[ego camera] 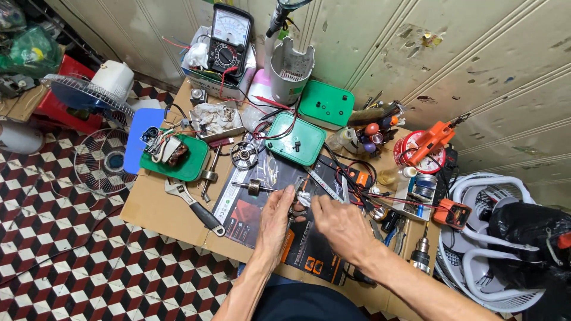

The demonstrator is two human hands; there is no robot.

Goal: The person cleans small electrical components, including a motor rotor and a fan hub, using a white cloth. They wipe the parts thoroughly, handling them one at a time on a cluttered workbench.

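Observation:
My left hand (275, 221) and my right hand (338, 223) meet over a black printed mat (238, 215) on the low cardboard-covered table (156, 209). Both hands grip a small metal part with white and red bits (299, 200) between their fingertips; I cannot tell exactly what it is. A rotor shaft (254, 187) lies just left of my left hand. Beyond my fingers sit a round metal bearing plate (244, 156) and a square green cover (295, 140) with black and red wires across it.
An adjustable wrench (194, 206) and a green base holding a motor (173, 153) lie at left. An analog multimeter (229, 40), a white fan housing (290, 72), an orange tool (432, 138) and a drill chuck (422, 249) crowd the table. Fan grilles (102, 159) lie on the checkered floor.

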